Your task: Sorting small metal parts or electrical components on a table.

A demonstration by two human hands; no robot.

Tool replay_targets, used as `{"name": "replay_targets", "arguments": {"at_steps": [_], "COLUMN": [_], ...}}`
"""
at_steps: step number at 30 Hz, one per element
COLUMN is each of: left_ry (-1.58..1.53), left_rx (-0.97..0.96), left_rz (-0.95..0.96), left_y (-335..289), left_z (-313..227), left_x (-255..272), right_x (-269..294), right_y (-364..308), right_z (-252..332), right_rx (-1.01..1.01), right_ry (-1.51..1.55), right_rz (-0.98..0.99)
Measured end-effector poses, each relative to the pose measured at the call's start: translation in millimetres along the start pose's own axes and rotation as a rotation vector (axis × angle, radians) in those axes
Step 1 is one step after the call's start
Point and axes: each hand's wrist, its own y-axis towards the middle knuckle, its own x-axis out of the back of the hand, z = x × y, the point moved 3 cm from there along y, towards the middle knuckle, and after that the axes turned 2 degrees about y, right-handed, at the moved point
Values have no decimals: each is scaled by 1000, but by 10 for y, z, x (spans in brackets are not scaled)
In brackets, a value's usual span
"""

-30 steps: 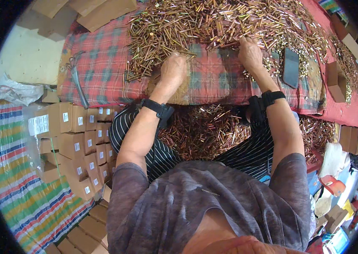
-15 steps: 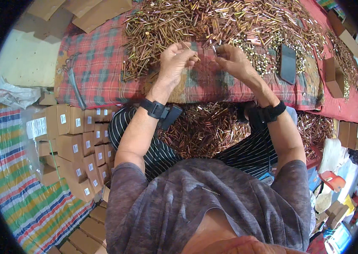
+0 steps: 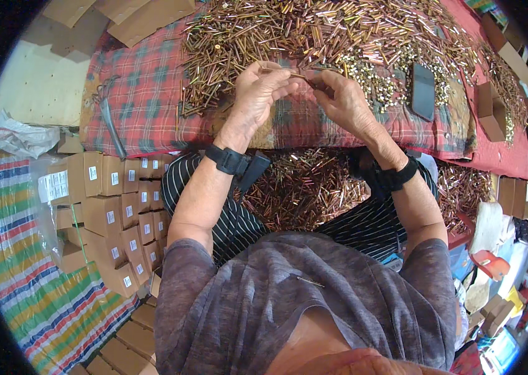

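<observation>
Our left hand (image 3: 260,92) and right hand (image 3: 345,101) draw together.
The gap has narrowed: the left pinches a slim rod (image 3: 300,77), the right grips its end; work seems centred there.

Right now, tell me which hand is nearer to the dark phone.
Right. The right hand is left of the phone, with small shiny pieces between them. The left hand is farther left, beyond the right one.

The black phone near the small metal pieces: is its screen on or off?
Off, it seems: the phone shows a plain dark face, with nothing lit on it.
</observation>
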Motion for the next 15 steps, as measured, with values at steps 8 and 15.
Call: {"name": "replay_targets", "arguments": {"at_steps": [8, 15], "left_ry": [-54, -104], "left_rx": [82, 124], "left_rz": [35, 26], "left_y": [-29, -37], "left_z": [107, 148], "left_x": [-49, -144], "right_x": [27, -3], "right_y": [34, 42], "right_z": [21, -148], "right_rx": [-178, -322], "right_ry": [323, 957], "right_rz": [-191, -362]}}
